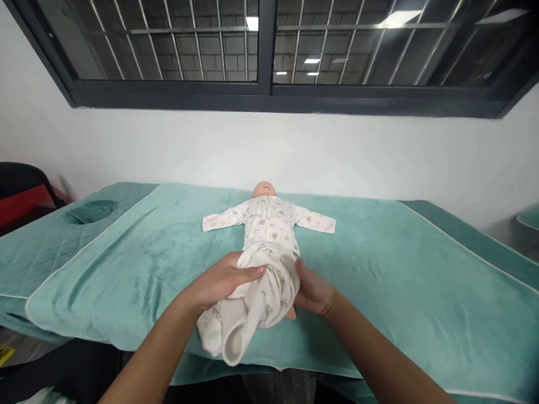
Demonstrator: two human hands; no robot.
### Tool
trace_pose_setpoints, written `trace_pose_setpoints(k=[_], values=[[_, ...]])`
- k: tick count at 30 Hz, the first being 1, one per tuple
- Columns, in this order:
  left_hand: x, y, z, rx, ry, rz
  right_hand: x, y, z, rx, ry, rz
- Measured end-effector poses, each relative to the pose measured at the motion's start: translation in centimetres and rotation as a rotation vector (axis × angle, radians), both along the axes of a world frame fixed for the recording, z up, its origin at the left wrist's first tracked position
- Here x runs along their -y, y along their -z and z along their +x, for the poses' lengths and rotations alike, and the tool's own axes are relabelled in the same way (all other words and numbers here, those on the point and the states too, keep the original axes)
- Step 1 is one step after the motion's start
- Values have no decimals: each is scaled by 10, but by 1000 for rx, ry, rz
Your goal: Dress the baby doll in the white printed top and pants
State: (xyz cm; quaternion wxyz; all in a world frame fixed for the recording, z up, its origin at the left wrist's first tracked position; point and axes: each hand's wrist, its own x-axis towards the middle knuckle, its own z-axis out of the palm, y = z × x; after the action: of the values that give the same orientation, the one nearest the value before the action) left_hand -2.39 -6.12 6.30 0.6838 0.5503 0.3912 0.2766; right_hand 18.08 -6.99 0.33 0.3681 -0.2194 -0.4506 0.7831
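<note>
A baby doll (264,189) lies on its back on a teal towel (379,269), head toward the wall, dressed in a white printed top (269,220) with both sleeves spread out. White printed baby trousers (252,303) are bunched around the doll's lower body and hang over the near side. My left hand (221,280) grips the bunched trousers from the left, fingers curled over the cloth. My right hand (314,292) holds them from the right, fingers pressed into the fabric. A bit of the doll's foot shows below the cloth.
The towel covers a teal padded table (54,235) with a face hole (90,211) at the left. A white wall and a dark barred window (269,50) stand behind. A black and red chair (21,191) is at the far left.
</note>
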Motion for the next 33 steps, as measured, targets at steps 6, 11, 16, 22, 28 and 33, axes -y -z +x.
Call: trace_pose_setpoints(k=[6, 11, 16, 22, 28, 33], values=[[8, 3, 5, -166, 112, 104, 37, -18, -7, 192, -23, 8], [22, 7, 12, -287, 294, 211, 70, 5, 13, 184, 165, -119], [25, 21, 34, -480, 270, 362, 72, 34, 34, 647, 440, 146], [18, 39, 46, -497, 234, 342, 62, 54, 40, 872, 606, 383], [10, 32, 35, -269, 293, 140, 56, 63, 40, 585, 704, 323], [0, 30, 37, -172, 500, 171, 43, 64, 36, 378, 822, 145]])
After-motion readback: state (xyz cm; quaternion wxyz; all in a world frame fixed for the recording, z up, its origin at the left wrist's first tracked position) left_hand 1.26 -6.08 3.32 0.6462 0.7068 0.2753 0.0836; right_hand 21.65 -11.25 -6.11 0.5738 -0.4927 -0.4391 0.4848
